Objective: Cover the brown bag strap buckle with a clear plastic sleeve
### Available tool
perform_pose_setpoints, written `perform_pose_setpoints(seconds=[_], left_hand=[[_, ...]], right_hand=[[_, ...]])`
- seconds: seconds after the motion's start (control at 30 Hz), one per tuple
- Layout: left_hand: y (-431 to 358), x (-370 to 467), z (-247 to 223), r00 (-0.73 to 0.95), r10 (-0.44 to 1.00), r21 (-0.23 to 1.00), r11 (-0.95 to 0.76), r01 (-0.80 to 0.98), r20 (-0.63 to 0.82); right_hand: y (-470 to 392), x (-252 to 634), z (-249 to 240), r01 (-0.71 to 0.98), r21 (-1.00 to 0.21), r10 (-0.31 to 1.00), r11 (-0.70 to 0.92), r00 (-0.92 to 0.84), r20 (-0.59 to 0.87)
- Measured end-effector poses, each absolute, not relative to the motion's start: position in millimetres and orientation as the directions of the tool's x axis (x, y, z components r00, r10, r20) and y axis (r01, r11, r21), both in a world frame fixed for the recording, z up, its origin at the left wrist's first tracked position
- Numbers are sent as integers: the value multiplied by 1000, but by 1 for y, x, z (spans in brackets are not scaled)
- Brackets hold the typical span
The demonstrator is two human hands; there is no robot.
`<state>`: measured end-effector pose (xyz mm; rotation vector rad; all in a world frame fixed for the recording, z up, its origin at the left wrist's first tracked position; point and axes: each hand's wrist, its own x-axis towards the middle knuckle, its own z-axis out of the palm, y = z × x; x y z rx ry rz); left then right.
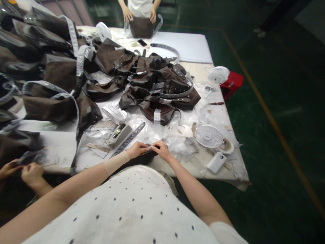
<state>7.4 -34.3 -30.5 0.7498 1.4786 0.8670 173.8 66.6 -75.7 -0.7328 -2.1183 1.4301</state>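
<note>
I see my left hand (137,149) and right hand (160,150) meeting at the table's (66,142) near edge, fingertips pinched shut on a dark brown leather piece (142,158) that lies under them and dips toward my lap. At 11 o'clock from the hands lies a tape dispenser (119,135), with a metal ruler (130,138) just beside it. At 2 o'clock sits a small white fan (209,136), and at 4 o'clock a white power bank (216,162). A heap of brown bags (157,88) fills 12 o'clock. A co-worker's hands (22,171) work at 9 o'clock; another person's hands (139,15) hold a bag at the far end.
</note>
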Motion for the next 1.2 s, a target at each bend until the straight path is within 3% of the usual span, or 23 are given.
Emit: perform_pose_setpoints(seconds=[0.13,0.27,0.63,1.2], left_hand=[[-34,11,-39,-245,855,878,478,34,-456],[-34,14,-44,-274,851,879,475,37,-448],[-40,4,-30,-299,896,933,356,42,-328],[-29,17,-28,-258,788,812,458,-363,-559]], right_hand=[[63,169,-86,228,-947,728,225,-685,8],[59,166,-93,235,-963,773,133,-633,-48],[56,179,-76,199,-969,831,146,-556,11],[43,174,-71,217,-965,878,150,-478,29]])
